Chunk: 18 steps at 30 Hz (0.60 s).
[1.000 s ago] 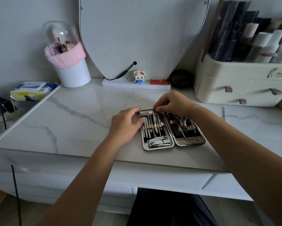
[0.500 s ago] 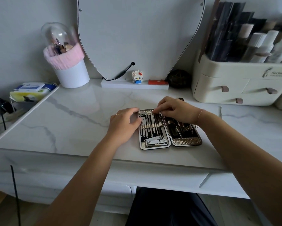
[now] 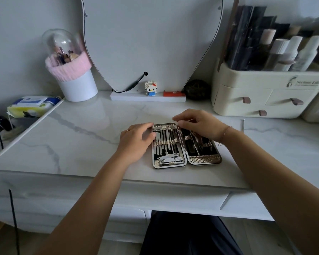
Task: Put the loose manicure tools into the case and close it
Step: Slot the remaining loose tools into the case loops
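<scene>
Case: the open, metal-rimmed manicure case (image 3: 203, 159) with black lining lies flat on the white marble-veined surface (image 3: 81, 135), both halves face up, close to the front edge
Left half: slim steel tools sit in a row under the elastic band, and a silver nail clipper (image 3: 170, 160) lies across the bottom
Right half: its top is covered by the right hand; we see tools there but cannot sort them
Left hand: our left hand (image 3: 136, 142) is at the case's left rim, fingers (image 3: 150, 136) bent against it and bracing it
Right hand: our right hand (image 3: 201, 126) hovers over the top of the right half with curled fingers (image 3: 176, 119), the tips drawn together; we cannot tell whether they pinch a tool or nothing
What changed: a second ago the right fingertips pressed at the top of the left half, half a second ago they were at the hinge, and now they have lifted and drawn rightwards; the left hand has stayed at the rim and the case has not shifted
What it means: we judge the tool in the left row is seated and that slot is done
Still out: a thin metal stick (image 3: 243, 126) lies on the surface well right of the case, and we take it for a loose tool
Remaining: fetch it, slot it, then fold the halves shut
</scene>
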Each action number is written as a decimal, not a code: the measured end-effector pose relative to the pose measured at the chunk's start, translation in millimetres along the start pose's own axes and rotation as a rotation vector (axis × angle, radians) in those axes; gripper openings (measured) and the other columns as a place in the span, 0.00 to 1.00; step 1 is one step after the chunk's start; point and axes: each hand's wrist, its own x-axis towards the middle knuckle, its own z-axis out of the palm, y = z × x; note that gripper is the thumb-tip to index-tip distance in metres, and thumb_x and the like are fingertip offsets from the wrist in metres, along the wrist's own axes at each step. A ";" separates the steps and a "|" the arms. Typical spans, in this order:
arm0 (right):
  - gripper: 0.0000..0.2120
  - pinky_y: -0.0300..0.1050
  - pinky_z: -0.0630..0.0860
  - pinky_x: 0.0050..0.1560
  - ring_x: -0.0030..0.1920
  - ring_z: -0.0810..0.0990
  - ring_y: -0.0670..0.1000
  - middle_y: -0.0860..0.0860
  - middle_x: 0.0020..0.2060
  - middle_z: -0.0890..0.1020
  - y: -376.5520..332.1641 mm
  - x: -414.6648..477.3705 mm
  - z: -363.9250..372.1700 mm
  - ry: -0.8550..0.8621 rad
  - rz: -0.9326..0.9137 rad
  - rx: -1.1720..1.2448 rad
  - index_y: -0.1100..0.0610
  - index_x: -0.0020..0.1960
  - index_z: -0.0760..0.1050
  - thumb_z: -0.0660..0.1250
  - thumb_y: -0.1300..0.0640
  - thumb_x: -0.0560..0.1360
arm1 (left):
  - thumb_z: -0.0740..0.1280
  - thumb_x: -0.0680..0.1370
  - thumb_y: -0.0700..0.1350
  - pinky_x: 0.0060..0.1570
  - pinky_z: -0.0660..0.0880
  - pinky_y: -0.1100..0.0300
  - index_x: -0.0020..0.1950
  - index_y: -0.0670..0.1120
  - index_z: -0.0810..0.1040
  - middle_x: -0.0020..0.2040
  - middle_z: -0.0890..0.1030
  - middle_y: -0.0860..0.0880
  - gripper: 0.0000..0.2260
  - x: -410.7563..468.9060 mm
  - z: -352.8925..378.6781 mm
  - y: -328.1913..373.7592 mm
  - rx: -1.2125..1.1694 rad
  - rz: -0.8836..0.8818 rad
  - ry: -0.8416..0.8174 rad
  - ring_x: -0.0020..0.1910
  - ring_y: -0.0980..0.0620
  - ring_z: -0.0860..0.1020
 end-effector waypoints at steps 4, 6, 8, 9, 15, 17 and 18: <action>0.07 0.27 0.74 0.42 0.37 0.79 0.39 0.49 0.39 0.83 25.6 -28.5 -26.0 0.454 0.120 -0.076 0.56 0.48 0.82 0.72 0.56 0.71 | 0.62 0.79 0.52 0.69 0.62 0.51 0.68 0.53 0.71 0.67 0.74 0.49 0.18 -1.1 -0.9 0.1 -0.006 0.000 -0.008 0.67 0.49 0.69; 0.04 0.40 0.76 0.44 0.39 0.79 0.49 0.54 0.38 0.83 46.7 -47.2 -47.7 0.625 0.294 -0.177 0.56 0.41 0.82 0.74 0.56 0.68 | 0.62 0.79 0.52 0.69 0.62 0.51 0.68 0.53 0.72 0.67 0.74 0.49 0.18 -1.2 -0.5 -0.4 -0.018 -0.004 -0.002 0.67 0.49 0.70; 0.07 0.43 0.73 0.43 0.41 0.77 0.53 0.56 0.39 0.83 66.1 -62.3 -66.1 0.665 0.513 -0.278 0.54 0.36 0.79 0.74 0.53 0.68 | 0.63 0.78 0.52 0.68 0.62 0.50 0.68 0.53 0.72 0.67 0.75 0.49 0.18 -0.7 0.0 -0.4 -0.030 -0.004 0.001 0.66 0.48 0.70; 0.10 0.43 0.70 0.41 0.40 0.76 0.54 0.56 0.39 0.82 73.8 -66.9 -72.4 0.643 0.603 -0.319 0.55 0.35 0.78 0.73 0.50 0.68 | 0.63 0.78 0.52 0.68 0.63 0.50 0.68 0.53 0.72 0.66 0.75 0.49 0.18 -0.6 0.1 -0.4 -0.034 -0.004 0.003 0.65 0.48 0.71; 0.08 0.41 0.68 0.42 0.41 0.73 0.53 0.51 0.41 0.75 81.5 -61.6 -76.6 0.553 0.667 -0.373 0.56 0.41 0.81 0.73 0.51 0.68 | 0.64 0.78 0.53 0.68 0.63 0.51 0.68 0.53 0.72 0.66 0.75 0.49 0.18 -3.3 -1.2 0.9 -0.045 -0.019 -0.004 0.65 0.48 0.71; 0.05 0.41 0.68 0.43 0.41 0.74 0.54 0.54 0.40 0.77 79.1 -57.6 -79.1 0.519 0.670 -0.383 0.56 0.41 0.82 0.73 0.55 0.68 | 0.64 0.78 0.53 0.68 0.63 0.51 0.68 0.53 0.72 0.66 0.75 0.49 0.18 -3.6 -1.6 2.3 -0.040 -0.021 -0.001 0.65 0.48 0.71; 0.06 0.42 0.68 0.43 0.41 0.74 0.55 0.56 0.41 0.79 78.8 -55.3 -81.1 0.494 0.689 -0.408 0.57 0.42 0.82 0.73 0.55 0.68 | 0.64 0.78 0.53 0.68 0.63 0.51 0.67 0.53 0.72 0.66 0.75 0.48 0.18 -3.5 -1.5 2.8 -0.037 -0.021 0.000 0.65 0.47 0.71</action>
